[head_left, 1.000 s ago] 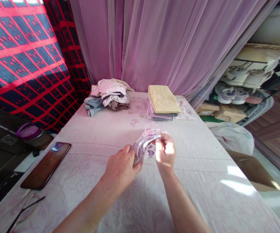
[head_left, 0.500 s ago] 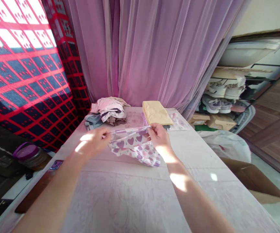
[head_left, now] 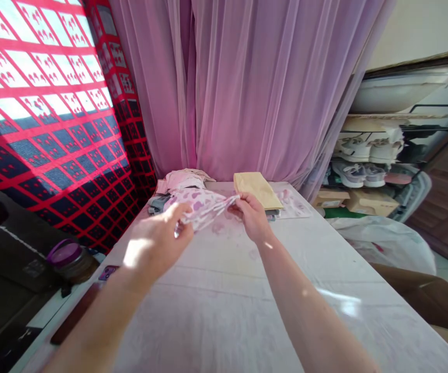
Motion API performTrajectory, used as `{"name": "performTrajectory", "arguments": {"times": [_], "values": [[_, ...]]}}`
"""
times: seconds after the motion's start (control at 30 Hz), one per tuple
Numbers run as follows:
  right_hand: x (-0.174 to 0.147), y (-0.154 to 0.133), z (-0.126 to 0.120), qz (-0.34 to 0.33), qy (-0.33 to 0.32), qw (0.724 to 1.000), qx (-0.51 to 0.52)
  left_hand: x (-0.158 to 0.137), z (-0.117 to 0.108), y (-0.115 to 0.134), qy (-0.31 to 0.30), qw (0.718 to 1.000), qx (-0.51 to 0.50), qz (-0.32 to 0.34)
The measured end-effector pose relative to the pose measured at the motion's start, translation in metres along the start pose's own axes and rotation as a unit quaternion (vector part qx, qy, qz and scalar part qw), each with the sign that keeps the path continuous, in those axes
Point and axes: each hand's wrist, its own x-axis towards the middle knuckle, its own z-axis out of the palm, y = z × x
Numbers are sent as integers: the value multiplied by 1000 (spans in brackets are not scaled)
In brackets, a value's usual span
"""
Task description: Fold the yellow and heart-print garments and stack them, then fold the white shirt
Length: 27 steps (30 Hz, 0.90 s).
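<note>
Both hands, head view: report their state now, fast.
Left hand: partly curled at the purple-patterned cloth; whether it grips cannot be told.
Right hand: closed, holding a gathered part of that cloth.

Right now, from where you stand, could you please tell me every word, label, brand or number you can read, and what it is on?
No text can be read.
Left cardboard box, below the shoes: pale label, too small to read.
White plastic bag: red mark, too blurred to read.
Purple-print garment: no lettering visible.
Yellow folded item: no lettering visible.
</note>
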Motion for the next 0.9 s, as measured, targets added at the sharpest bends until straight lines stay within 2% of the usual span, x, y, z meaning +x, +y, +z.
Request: {"name": "performTrajectory", "arguments": {"times": [0.1, 0.17, 0.23, 0.37, 0.53, 0.6, 0.67, 0.8, 0.87, 0.9], "values": [[-47, 40, -30, 74, 28, 997, 11, -47, 47, -4, -124, 991, -43, 6], [-75, 61, -52, 115, 56, 992, 3, -72, 75, -1, -228, 970, -83, 2], [-96, 74, -71, 128, 82, 988, -28, -88, 96, 6, -272, 956, -113, -1], [-111, 82, -95, 85, 114, 978, -155, -99, 118, 23, -327, 934, -139, 18], [-113, 91, -108, 79, 123, 924, -353, -93, 126, 25, -402, 899, -176, 9], [-116, 96, -112, 48, 107, 905, -409, -84, 127, 14, -397, 892, -217, 17], [-120, 100, -115, 12, 89, 890, -447, -66, 128, -2, -361, 906, -220, 6], [-125, 105, -117, -49, 80, 866, -492, -11, 134, -42, -239, 969, -60, -27], [-126, 106, -118, -78, 80, 854, -508, 15, 141, -59, -210, 978, 11, -7], [-126, 106, -118, -92, 78, 848, -515, 26, 145, -66, -228, 973, 46, -6]]}}
